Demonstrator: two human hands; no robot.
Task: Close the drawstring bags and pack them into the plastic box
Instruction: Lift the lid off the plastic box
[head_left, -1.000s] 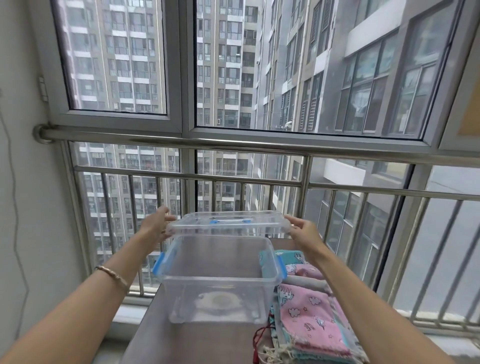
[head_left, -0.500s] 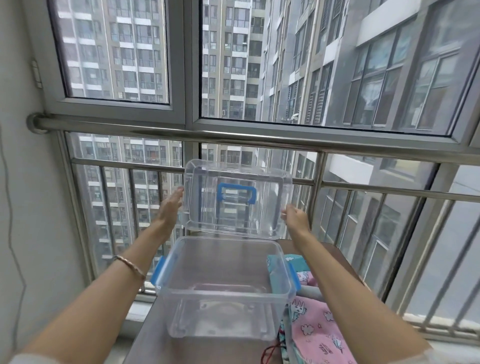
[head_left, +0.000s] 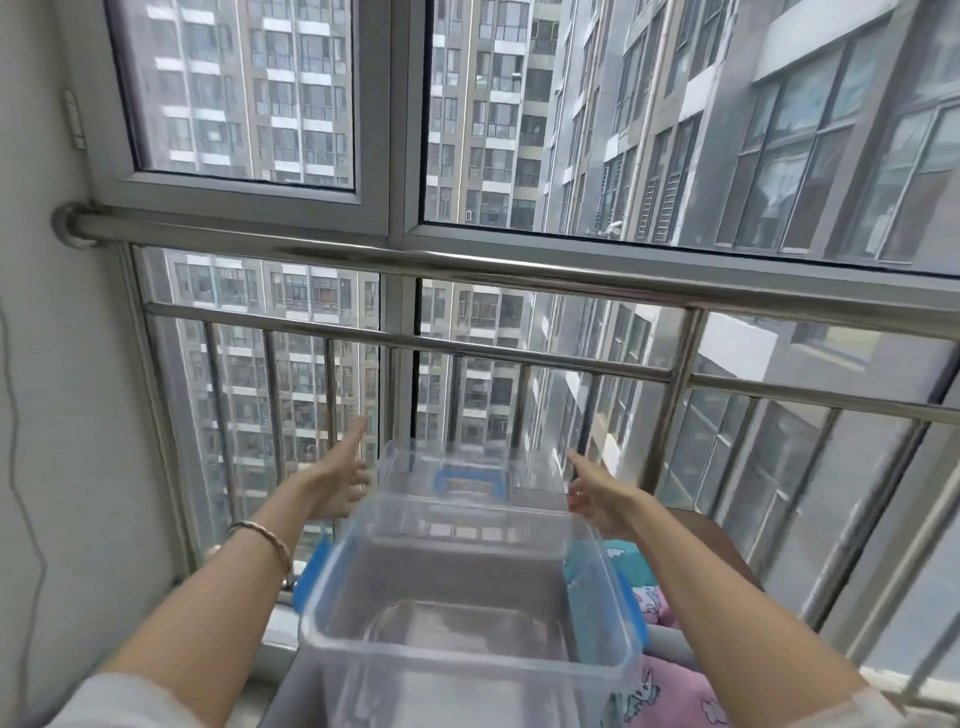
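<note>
Both arms are stretched out ahead of me, my left forearm (head_left: 208, 597) and right forearm (head_left: 727, 613) bare and angling in toward each other. My left hand (head_left: 337, 475) is at the far end, palm facing in to the right, fingers straight and together, thumb pointing up. My right hand (head_left: 597, 496) sits opposite at about the same height, palm turned left, fingers loosely extended, the lower ones slightly bent. The 2 hands face each other, well apart.

Drawstring bags (head_left: 670, 696) mostly hidden behind box (head_left: 457, 571) and right arm (head_left: 727, 623), box base cut off below
</note>
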